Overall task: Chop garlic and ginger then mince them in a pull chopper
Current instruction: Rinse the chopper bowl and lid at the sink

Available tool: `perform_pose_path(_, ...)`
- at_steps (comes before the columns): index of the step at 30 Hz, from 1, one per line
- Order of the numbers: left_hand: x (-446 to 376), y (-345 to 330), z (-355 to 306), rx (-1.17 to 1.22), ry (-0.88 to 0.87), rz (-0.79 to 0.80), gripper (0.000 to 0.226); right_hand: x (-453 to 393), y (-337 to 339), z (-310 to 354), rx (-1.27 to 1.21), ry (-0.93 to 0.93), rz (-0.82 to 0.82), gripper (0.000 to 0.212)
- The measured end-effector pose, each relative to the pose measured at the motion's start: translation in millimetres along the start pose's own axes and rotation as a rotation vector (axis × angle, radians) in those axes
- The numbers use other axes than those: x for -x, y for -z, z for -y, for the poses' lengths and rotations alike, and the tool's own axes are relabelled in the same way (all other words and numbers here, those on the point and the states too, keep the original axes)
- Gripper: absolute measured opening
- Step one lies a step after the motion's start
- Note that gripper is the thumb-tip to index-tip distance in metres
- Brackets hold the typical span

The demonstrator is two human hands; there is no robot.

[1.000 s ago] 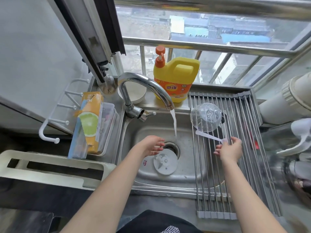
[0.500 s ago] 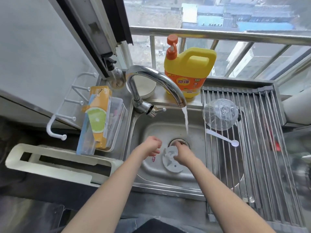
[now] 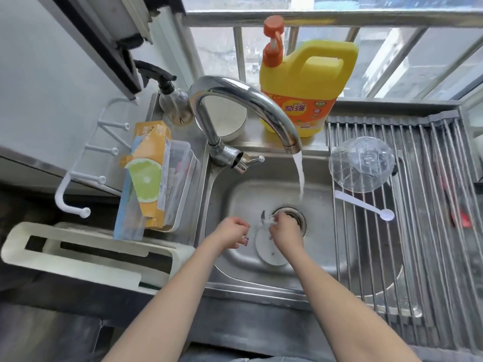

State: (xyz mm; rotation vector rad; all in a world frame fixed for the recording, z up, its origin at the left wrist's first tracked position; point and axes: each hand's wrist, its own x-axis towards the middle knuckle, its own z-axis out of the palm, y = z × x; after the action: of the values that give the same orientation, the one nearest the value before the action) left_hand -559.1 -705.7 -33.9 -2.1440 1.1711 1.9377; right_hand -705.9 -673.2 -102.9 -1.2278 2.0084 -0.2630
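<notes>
The pull chopper's round white lid point(image 3: 269, 250) lies flat on the floor of the steel sink point(image 3: 261, 283). Just above the lid, beside the drain point(image 3: 296, 216), my right hand point(image 3: 286, 231) pinches a small blurred piece with a dark curved tip, apparently the chopper's blade point(image 3: 264, 218). My left hand point(image 3: 231, 232) hovers left of the lid with its fingers curled and nothing visible in them. The clear chopper bowl point(image 3: 362, 164) rests upside down on the drying rack point(image 3: 431, 178), with a white spoon point(image 3: 366, 206) in front of it. No garlic or ginger is in view.
Water runs from the chrome faucet point(image 3: 243, 95) into the sink behind my hands. A yellow detergent jug point(image 3: 308, 82), a white bowl point(image 3: 227, 118) and a spray bottle point(image 3: 173, 100) stand on the back ledge. An orange box point(image 3: 146, 176) and a white holder point(image 3: 78, 259) sit at left.
My right hand left the spoon on the rack, came into the sink onto the lid, and now holds a small piece up off it. My left hand's fingers have curled in.
</notes>
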Motion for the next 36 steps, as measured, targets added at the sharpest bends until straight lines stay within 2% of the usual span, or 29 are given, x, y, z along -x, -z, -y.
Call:
perform_pose_path(2, 4.1, -1.7, -8.9, 0.057, -0.019, -0.020, 0.014, 0.6, 21.5, 6.3, -0.448, -0.164, -0.217, 0.013)
perform_pose_path(3, 6.5, -3.4, -15.8, 0.110, -0.033, -0.034, 0.015, -0.1, 34.0, 11.3, -0.746, -0.245, -0.255, 0.009)
perform_pose_path(5, 11.5, -8.5, -31.3, 0.267, -0.053, -0.044, 0.017, -0.1, 59.2, 21.0, -1.322, -0.338, -0.175, 0.005)
perform_pose_path(6, 14.3, -11.6, -38.2, 0.352, -0.055, -0.035, 0.016, 1.3, 71.0, 24.5, -1.524, -0.373, -0.116, 0.008)
perform_pose_path(8, 20.3, -17.5, -47.4, 0.474, -0.055, -0.010, 0.015, 8.7, 89.9, 29.4, -1.726, -0.431, 0.008, 0.012)
perform_pose_path(11, 24.4, -25.4, -56.1, 0.522, -0.074, 0.027, 0.016, 19.7, 106.8, 30.0, -1.834, -0.422, 0.165, 0.015)
perform_pose_path(17, 30.8, -34.5, -85.5, 0.502, -0.205, 0.106, 0.025, 27.1, 119.3, 26.2, -1.802, -0.297, 0.251, 0.021)
perform_pose_path(21, 32.2, -32.9, -91.0, 0.521, -0.194, 0.071, 0.020, 27.4, 123.6, 26.1, -1.703, -0.199, 0.293, 0.021)
perform_pose_path(24, 27.4, -25.2, -84.9, 0.543, -0.164, 0.018, 0.025, 25.6, 130.1, 25.5, -1.637, -0.150, 0.296, 0.024)
perform_pose_path(26, 24.1, -19.7, -81.0, 0.551, -0.163, -0.013, 0.025, 23.8, 133.4, 23.5, -1.567, -0.123, 0.249, 0.017)
perform_pose_path(29, 22.9, -14.4, -78.1, 0.538, -0.185, -0.071, 0.025, 25.3, 136.4, 22.3, -1.437, -0.062, 0.134, 0.016)
perform_pose_path(33, 23.3, -11.1, -76.0, 0.480, -0.251, -0.109, 0.020, 27.5, 139.4, 21.7, -0.996, 0.028, -0.013, 0.015)
perform_pose_path(36, 23.7, -13.5, -77.9, 0.444, -0.291, -0.069, 0.015, 27.8, 143.9, 27.4, -0.830, 0.074, -0.080, 0.014)
